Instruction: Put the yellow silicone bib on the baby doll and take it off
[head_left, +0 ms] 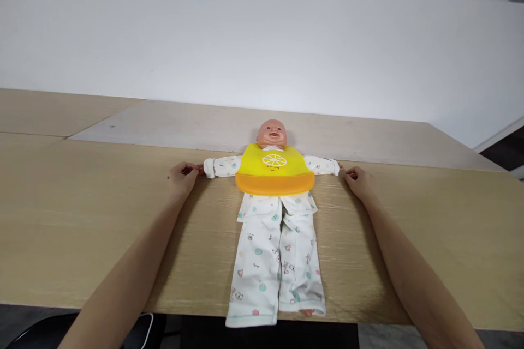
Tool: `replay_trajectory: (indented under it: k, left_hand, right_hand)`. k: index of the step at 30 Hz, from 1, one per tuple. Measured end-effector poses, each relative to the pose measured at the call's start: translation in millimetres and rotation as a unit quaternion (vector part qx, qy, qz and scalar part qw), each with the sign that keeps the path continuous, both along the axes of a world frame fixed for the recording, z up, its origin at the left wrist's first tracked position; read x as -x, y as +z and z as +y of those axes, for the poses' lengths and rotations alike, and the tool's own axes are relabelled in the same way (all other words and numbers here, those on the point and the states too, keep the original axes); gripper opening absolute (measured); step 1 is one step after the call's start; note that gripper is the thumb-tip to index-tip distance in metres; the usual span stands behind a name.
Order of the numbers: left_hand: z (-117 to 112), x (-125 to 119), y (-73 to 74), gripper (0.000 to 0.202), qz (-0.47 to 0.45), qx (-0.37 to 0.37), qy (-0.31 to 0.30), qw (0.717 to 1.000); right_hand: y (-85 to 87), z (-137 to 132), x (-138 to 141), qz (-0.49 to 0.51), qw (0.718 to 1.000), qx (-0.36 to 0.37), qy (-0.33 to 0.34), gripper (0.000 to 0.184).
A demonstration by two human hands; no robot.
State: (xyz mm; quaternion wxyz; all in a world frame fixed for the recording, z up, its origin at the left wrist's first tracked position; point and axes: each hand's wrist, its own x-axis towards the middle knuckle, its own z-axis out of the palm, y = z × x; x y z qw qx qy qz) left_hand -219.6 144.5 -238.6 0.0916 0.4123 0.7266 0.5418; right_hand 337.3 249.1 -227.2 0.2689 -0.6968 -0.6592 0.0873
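A vinyl baby doll [271, 133] with a smooth bald head lies face up on a pale wood-grain tabletop [82, 218], arms outstretched, legs toward the near edge. It wears a yellow-and-orange silicone bib [274, 170] over white printed cotton pyjamas [262, 262]. The left hand [184, 178] and right hand [356, 182] sit at the doll's two sleeve ends, fingers curled narrowly; whether either grips cannot be told. The doll is judged light, with a firm head and soft, floppy limbs; the torso or sleeves seem the surest hold, and the bib may slide. The doll's hands are largely hidden by the fingers, and its body by the bib.
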Motion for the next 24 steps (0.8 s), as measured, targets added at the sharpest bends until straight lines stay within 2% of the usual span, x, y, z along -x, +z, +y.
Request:
replay_trajectory:
  k: [7, 14, 24]
  left_hand:
    - [-1.7, -3.2, 4.0, 0.013, 0.011, 0.000, 0.003, 1.000]
    - [-2.0, -2.7, 5.0, 0.011, 0.026, 0.022, 0.016, 0.999]
    - [-5.0, -8.0, 12.1, 0.008, 0.043, 0.033, 0.029, 0.998]
  right_hand:
    - [1.1, -0.2, 0.4, 0.000, 1.000, 0.004, -0.003, 0.021]
    - [-1.9, -0.9, 2.5, 0.000, 0.997, -0.041, 0.068, 0.047]
    - [-5.2, -1.3, 2.4, -0.057, 0.996, -0.043, 0.061, 0.042]
